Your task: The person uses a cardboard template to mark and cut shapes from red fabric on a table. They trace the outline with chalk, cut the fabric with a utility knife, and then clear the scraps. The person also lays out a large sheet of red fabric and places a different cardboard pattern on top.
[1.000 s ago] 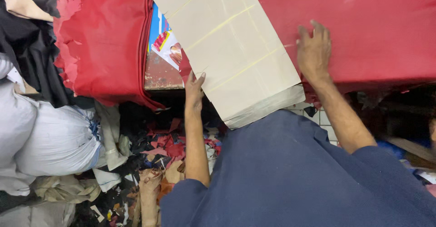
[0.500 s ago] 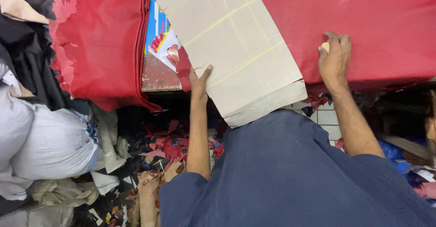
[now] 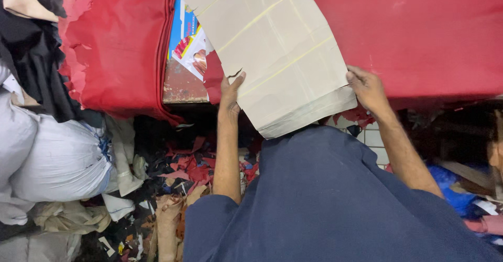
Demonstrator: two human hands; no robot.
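Cardboard pattern (image 3: 277, 52), one pale sheet with taped seams, lies on one red sheet (image 3: 419, 31) that covers the table. The left hand (image 3: 229, 91) presses flat, fingers spread, on the pattern's lower left edge; the right hand (image 3: 368, 88) grips its lower right corner, fingers curled over the edge. Left of the pattern, one printed packet (image 3: 189, 44) shows in a gap, and beyond it a second red sheet (image 3: 118, 47) hangs down. Below the pattern, many red and brown scraps (image 3: 183, 173) litter the floor beside one white sack (image 3: 63, 160).
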